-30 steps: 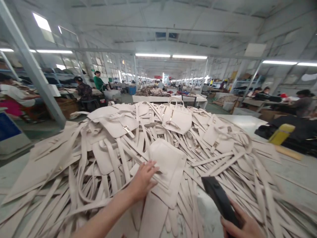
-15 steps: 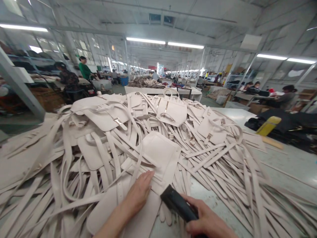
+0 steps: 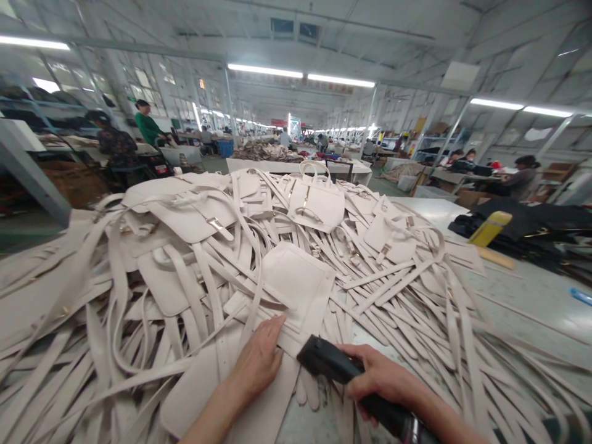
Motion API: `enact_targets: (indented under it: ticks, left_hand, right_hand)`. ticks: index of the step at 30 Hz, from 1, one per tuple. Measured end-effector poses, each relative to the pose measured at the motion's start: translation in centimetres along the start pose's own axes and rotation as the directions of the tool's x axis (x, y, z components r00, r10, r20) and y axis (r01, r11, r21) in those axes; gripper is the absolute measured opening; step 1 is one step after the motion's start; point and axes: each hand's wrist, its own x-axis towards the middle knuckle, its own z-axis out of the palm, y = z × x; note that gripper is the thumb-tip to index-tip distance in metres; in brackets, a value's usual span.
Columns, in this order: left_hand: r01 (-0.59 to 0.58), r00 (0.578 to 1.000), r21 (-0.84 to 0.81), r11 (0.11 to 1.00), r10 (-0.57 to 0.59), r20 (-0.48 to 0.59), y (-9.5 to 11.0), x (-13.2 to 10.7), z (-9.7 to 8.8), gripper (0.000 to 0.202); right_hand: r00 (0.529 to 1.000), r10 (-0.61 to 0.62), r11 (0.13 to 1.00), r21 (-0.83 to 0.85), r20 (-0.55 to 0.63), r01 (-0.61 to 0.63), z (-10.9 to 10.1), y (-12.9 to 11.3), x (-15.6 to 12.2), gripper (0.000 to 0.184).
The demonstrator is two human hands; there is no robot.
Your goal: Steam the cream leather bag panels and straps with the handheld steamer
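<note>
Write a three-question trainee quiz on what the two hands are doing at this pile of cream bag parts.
1. True or false: the left hand lies flat on a cream panel at the near edge of the pile.
2. What does the right hand hold?
A. a yellow bottle
B. a black tool
C. a cream strap
3. Fill in: the tool's front end points toward the ____ hand.

Key:
1. True
2. B
3. left
</note>
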Motion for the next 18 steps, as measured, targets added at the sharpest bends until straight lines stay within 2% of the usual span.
enact_targets:
  ticks: [2, 5, 8, 10, 12, 14, 18]
  left_hand:
    - [-0.002, 1.000, 0.015, 1.000, 0.002, 0.008, 0.1, 0.0, -0.1, 0.062]
    - [0.014, 1.000, 0.012, 1.000, -0.014, 0.000, 0.2, 0.1, -0.2, 0.059]
    - [0.007, 1.000, -0.012, 1.000, -0.008, -0.014, 0.2, 0.1, -0.5, 0.059]
    - [-0.022, 1.000, -0.015, 1.000, 0.022, -0.019, 0.5, 0.2, -0.6, 0.053]
    - [-0.066, 0.998, 0.015, 0.998, 0.066, 0.006, 1.1, 0.6, -0.6, 0.040]
    - [-0.114, 0.992, 0.063, 0.992, 0.110, 0.055, 1.9, 1.2, -0.5, 0.026]
    - [-0.211, 0.964, 0.091, 0.973, 0.192, 0.183, 3.2, 2.6, -0.8, 0.015]
  right_hand:
    - [1.000, 0.011, 1.000, 0.002, 0.009, -0.011, 0.0, -0.1, 0.2, 0.060]
    - [0.999, -0.023, 1.000, 0.007, -0.028, 0.024, 0.6, -0.3, 2.5, 0.060]
    - [0.979, -0.124, 0.992, -0.008, -0.162, 0.124, 0.8, -0.2, 4.6, 0.063]
    - [0.946, -0.177, 0.984, -0.027, -0.270, 0.177, 0.5, 0.1, 4.7, 0.068]
    - [0.927, -0.189, 0.982, -0.036, -0.324, 0.188, 0.0, 0.7, 3.4, 0.070]
    - [0.929, -0.176, 0.984, -0.035, -0.325, 0.174, -0.4, 1.4, 1.3, 0.068]
    - [0.928, -0.148, 0.989, -0.032, -0.342, 0.146, -0.4, 2.6, -3.0, 0.069]
